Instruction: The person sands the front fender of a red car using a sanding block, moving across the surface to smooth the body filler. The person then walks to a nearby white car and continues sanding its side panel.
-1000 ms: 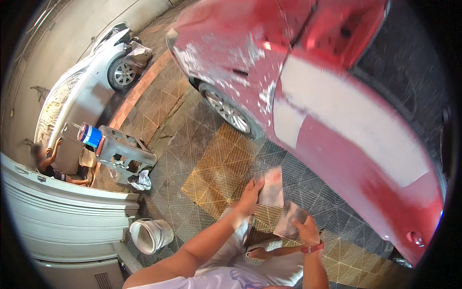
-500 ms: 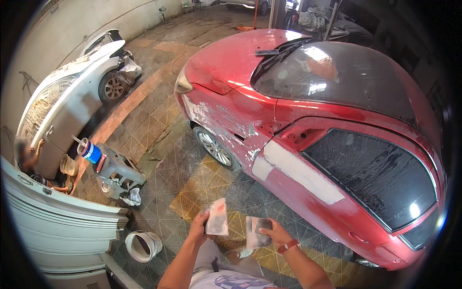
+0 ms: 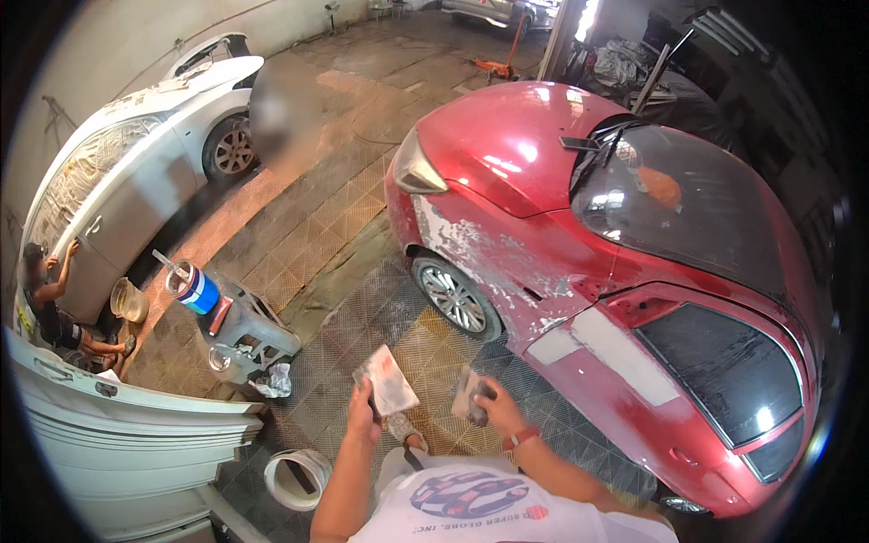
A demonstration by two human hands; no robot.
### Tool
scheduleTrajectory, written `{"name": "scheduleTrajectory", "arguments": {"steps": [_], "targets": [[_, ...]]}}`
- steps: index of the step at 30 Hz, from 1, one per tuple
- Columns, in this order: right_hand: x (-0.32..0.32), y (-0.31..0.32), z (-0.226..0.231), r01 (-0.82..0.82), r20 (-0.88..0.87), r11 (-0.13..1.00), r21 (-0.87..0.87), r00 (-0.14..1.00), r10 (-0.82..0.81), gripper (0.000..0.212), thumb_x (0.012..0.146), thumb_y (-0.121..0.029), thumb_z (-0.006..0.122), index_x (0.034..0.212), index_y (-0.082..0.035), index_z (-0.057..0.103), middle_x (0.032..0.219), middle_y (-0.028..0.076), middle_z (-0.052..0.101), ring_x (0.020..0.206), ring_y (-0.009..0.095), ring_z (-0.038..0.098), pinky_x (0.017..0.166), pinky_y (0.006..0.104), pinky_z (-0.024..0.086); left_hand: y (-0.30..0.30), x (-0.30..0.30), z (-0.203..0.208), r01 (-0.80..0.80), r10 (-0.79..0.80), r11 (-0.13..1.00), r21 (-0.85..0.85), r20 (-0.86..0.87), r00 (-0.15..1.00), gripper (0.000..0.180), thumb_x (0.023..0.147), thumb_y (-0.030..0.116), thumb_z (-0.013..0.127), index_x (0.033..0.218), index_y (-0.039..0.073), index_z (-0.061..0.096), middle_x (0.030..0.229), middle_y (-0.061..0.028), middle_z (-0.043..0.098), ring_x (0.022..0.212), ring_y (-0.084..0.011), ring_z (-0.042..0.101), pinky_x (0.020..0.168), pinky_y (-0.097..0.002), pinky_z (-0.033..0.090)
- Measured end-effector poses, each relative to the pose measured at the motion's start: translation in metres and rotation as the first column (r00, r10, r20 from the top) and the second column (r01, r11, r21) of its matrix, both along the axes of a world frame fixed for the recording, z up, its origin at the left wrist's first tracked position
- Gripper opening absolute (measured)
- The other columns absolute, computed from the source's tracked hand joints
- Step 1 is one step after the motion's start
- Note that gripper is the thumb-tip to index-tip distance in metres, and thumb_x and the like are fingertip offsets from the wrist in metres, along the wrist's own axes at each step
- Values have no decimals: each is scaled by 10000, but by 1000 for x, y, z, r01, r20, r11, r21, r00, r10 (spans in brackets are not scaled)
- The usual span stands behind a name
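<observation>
My left hand [image 3: 363,412] is closed on the edge of a flat, pale rectangular plate [image 3: 387,382] with a reddish smear on it. Closed around a small, flat grey spreader-like piece [image 3: 468,395] is my right hand [image 3: 500,405], with a red band on its wrist. Both hands are in front of my body, apart from each other. Ahead to the right stands a red car [image 3: 516,181], touched by neither hand. Its front fender [image 3: 480,258] is scraped with pale patches, and a smooth whitish patch [image 3: 625,357] runs along the door.
On the left, a grey stool [image 3: 258,330] bears a blue-banded can [image 3: 192,291]. A white bucket [image 3: 297,480] stands near white panels [image 3: 118,425]. Farther left, a person [image 3: 54,303] crouches beside a white car [image 3: 145,199]. An orange floor jack [image 3: 495,68] is at the back.
My view has swung left, so the red car sits farther right. The flat plate has tilted, and my right hand has turned the grey piece. Both remain held.
</observation>
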State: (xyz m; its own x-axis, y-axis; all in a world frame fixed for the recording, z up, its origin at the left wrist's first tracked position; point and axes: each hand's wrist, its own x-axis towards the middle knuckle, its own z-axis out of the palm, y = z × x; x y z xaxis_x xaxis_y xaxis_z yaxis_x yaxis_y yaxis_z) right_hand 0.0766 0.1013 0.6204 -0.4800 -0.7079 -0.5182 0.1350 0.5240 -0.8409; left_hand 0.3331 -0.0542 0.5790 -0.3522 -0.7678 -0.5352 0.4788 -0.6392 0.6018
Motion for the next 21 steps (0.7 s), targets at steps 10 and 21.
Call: {"name": "scheduleTrajectory", "arguments": {"steps": [10, 21], "targets": [[20, -154, -4, 44, 38, 969, -242, 999, -36, 550, 946, -70, 703, 1483, -26, 588, 1323, 104, 692, 1171, 192, 649, 1024, 342, 512, -142, 101, 30, -231, 225, 953, -196, -52, 973, 590, 1127, 455, 514, 1571, 75, 434, 1499, -114, 600, 1345, -286, 623, 1111, -446, 542], [12, -305, -52, -47, 188, 993, -112, 980, 68, 518, 956, -31, 713, 1460, 11, 598, 1287, 105, 713, 1154, 180, 660, 1031, 338, 514, -215, 108, 1, -321, 319, 945, -64, -34, 947, 645, 1103, 525, 537, 1536, 47, 507, 1494, -122, 615, 1346, -281, 618, 1119, -458, 518]]}}
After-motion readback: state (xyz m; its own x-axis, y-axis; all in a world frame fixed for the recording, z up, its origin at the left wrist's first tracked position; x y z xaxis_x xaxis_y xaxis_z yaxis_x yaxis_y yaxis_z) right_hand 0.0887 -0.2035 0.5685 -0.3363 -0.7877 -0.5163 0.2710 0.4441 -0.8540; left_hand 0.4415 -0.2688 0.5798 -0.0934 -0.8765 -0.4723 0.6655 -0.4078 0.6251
